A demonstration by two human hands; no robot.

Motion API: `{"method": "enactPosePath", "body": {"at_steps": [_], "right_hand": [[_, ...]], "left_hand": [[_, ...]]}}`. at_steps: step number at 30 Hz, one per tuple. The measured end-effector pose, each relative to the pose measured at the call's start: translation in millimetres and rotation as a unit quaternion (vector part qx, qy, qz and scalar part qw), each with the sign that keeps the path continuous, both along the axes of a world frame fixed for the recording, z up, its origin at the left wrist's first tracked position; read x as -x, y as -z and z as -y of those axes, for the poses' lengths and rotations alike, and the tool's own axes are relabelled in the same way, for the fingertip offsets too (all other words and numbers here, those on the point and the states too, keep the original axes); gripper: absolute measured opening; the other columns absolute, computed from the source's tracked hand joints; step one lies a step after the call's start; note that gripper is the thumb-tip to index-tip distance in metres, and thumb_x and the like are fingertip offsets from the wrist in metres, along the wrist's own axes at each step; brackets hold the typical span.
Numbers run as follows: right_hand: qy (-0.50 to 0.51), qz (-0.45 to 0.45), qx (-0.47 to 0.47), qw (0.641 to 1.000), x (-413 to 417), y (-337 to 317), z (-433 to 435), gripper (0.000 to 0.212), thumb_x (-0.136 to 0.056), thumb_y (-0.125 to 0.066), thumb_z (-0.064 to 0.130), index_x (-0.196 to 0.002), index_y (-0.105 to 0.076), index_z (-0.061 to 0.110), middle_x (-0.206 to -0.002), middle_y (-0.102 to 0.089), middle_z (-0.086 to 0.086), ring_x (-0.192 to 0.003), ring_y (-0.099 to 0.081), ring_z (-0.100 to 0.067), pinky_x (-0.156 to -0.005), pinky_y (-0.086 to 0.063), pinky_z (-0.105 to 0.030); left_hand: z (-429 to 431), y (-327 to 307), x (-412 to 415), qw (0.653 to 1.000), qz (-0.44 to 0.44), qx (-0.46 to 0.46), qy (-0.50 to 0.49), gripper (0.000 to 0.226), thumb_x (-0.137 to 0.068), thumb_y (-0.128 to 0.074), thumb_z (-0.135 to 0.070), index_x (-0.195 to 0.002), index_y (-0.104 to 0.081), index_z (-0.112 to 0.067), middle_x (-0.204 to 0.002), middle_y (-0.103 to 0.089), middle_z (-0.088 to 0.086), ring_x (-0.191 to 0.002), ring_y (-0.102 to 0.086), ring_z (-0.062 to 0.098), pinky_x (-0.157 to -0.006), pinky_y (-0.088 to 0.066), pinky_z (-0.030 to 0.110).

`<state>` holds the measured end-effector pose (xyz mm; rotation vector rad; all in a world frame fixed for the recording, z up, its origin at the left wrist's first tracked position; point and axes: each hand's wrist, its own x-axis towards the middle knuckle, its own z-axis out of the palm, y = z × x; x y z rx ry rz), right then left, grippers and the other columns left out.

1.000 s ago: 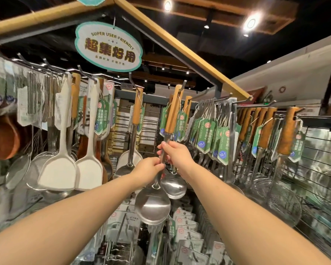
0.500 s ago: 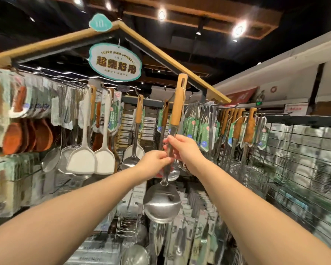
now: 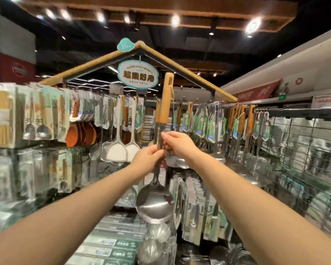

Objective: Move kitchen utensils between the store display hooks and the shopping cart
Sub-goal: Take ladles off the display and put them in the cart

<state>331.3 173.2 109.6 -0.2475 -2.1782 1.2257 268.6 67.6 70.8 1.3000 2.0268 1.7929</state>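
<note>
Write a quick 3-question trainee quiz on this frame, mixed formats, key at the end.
1. True or false: the ladle hangs from a display hook.
2. Which part do the left hand and right hand grip? A) the wooden handle B) the metal shaft C) the bowl
3. Fill in: the ladle is held upright with its bowl pointing ____.

Key
1. False: its handle end stands free, above the hook rail, near the hanging sign.
2. B: both hands close on the shaft, just below the wooden handle.
3. Down.
</note>
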Motion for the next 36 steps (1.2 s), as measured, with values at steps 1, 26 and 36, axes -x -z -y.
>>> {"method": "enactPosePath", "body": {"at_steps": [1,26,36], "right_hand": [[-0.001,0.002,0.016,1.0,2,3,2,0.021,-0.096,-0.053,0.029,-0.086,-0.066,0.016,-0.077,-0.062,0.0,-0.071,-0.054,-0.012,-0.064,-0.049,-0.022],[0.25,0.142,0.039,0.957,241,59,-116,0.041,-0.095,-0.052,0.035,-0.128,-0.05,0.01,-0.125,-0.057,-0.009,-0.111,-0.054,-0.025,-0.08,-0.036,-0.027],[0.201,0.117,0.145,0.962,315,66,-157,0.088,-0.084,-0.07,0.029,-0.15,-0.015,0.013,-0.148,-0.037,-0.012,-0.131,-0.042,-0.03,-0.109,-0.033,-0.041]], "left_hand": [[7,4,4,0.999,0.035,-0.007,0.009,0.025,-0.098,-0.043,-0.011,-0.076,-0.053,-0.012,-0.067,-0.055,0.003,-0.054,-0.058,0.007,-0.049,-0.049,0.012],[-40,21,270,0.998,0.059,0.004,0.004,0.025,-0.095,-0.05,-0.009,-0.071,-0.058,-0.012,-0.063,-0.061,0.003,-0.063,-0.061,0.014,-0.053,-0.048,0.016],[-87,14,296,0.999,0.011,0.034,0.03,0.019,-0.095,-0.052,-0.019,-0.082,-0.062,-0.01,-0.078,-0.067,0.005,-0.072,-0.064,0.013,-0.06,-0.05,0.015]]}}
